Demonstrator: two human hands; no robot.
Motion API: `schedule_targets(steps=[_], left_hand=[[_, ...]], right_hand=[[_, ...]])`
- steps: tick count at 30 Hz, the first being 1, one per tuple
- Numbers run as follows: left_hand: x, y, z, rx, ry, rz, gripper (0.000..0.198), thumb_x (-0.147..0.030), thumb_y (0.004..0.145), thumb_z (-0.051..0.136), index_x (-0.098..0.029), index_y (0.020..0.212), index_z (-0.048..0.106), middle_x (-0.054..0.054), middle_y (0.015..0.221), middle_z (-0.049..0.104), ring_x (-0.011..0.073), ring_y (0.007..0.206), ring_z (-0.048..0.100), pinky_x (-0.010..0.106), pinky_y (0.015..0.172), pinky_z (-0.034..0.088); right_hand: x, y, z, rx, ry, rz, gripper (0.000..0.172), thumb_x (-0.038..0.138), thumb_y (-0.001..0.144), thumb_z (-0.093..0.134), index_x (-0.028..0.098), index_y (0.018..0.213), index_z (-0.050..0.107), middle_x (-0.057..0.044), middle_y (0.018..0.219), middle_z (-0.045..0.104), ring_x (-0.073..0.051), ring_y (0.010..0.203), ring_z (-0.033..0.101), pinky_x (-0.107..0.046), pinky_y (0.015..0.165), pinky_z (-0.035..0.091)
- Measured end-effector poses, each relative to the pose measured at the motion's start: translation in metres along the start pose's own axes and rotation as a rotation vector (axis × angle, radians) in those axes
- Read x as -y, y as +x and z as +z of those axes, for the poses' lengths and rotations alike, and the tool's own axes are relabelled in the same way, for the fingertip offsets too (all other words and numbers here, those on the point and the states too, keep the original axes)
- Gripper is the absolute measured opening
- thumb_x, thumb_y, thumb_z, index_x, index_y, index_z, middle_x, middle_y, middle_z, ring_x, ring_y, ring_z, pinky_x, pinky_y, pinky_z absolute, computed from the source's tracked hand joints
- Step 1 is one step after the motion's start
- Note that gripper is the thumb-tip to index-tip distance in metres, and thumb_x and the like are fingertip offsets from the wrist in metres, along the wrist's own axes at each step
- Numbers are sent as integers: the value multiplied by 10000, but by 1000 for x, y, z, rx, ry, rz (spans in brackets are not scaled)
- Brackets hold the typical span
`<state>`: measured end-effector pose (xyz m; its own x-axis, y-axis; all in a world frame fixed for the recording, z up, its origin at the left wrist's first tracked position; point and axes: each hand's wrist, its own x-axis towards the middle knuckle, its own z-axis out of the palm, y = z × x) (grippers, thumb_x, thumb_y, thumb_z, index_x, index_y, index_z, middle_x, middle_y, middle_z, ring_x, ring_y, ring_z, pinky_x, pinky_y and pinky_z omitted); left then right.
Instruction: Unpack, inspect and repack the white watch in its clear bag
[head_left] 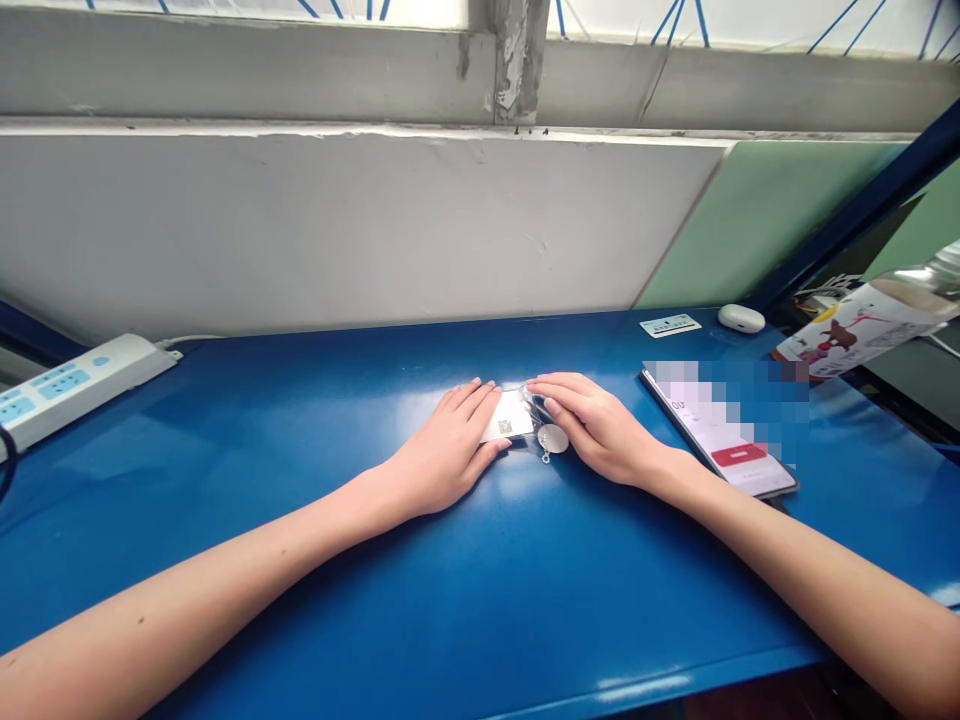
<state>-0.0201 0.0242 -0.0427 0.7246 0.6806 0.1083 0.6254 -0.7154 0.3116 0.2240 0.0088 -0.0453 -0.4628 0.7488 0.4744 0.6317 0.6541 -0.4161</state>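
Note:
A small white card (508, 416) with a printed code lies flat in the middle of the blue table (300, 420). My left hand (450, 448) rests on the table with its fingers stretched out over the card's left edge. My right hand (592, 420) lies flat to the right, fingers extended and touching a clear plastic piece (534, 404) at the card's right edge. A small round metal tag (553, 438) with a short chain lies just under my right fingers.
A phone (731, 440) with a lit screen lies right of my right hand. Behind it are a small white label (670, 325) and a white earbud case (741, 318). A power strip (75, 385) sits far left; a printed bottle (870, 320) lies far right.

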Motion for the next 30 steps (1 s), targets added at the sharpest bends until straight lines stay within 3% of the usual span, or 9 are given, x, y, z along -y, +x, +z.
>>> schedule_targets(steps=[7,12,16,19,21,24,30], left_hand=[[2,-3,-2,-41,-189,95,525,-424,1057,299,-141,1499,303,164,1565,373,273,1475,309,453,1204,292],[3,-6,-5,-75,-342,136,510,-430,1063,273,-174,1504,279,148,1536,420,261,1410,421,419,1151,363],[2,-8,-9,-81,-430,116,461,-463,1059,261,-195,1423,350,131,1362,581,248,1130,632,390,965,501],[1,-8,-12,-105,-460,78,409,-472,1053,257,-191,1311,402,97,1151,665,218,909,669,366,833,533],[0,-7,-12,-109,-451,63,362,-445,1050,279,-191,1268,417,93,1124,666,228,935,664,378,848,530],[0,-6,-10,-121,-421,56,355,-379,1033,362,-191,1333,379,124,1251,621,258,1103,630,415,951,505],[3,-6,-1,-210,-356,42,662,-312,970,503,-202,1525,160,185,1484,443,303,1347,480,505,1111,416]], right_hand=[[-4,-1,-2,-50,39,-30,373,116,957,444,204,1285,599,-133,1302,641,-251,1197,614,-451,1009,532],[2,1,-5,-101,105,-26,341,164,963,508,228,1283,608,-116,1230,684,-241,1119,658,-445,958,554],[7,6,-12,-134,225,-10,229,201,941,592,234,1152,677,-85,1104,726,-221,993,695,-398,885,571],[11,9,-21,-162,295,-2,115,212,926,626,231,1004,709,-48,953,735,-190,868,689,-344,801,565],[14,11,-27,-233,329,52,74,240,923,636,229,933,708,-37,901,720,-182,833,673,-327,767,554],[14,12,-32,-320,422,196,133,322,922,635,218,868,699,-34,847,694,-177,779,651,-313,703,542],[5,15,-26,-268,617,506,287,460,863,676,177,842,717,-32,757,687,-156,663,611,-281,580,520]])
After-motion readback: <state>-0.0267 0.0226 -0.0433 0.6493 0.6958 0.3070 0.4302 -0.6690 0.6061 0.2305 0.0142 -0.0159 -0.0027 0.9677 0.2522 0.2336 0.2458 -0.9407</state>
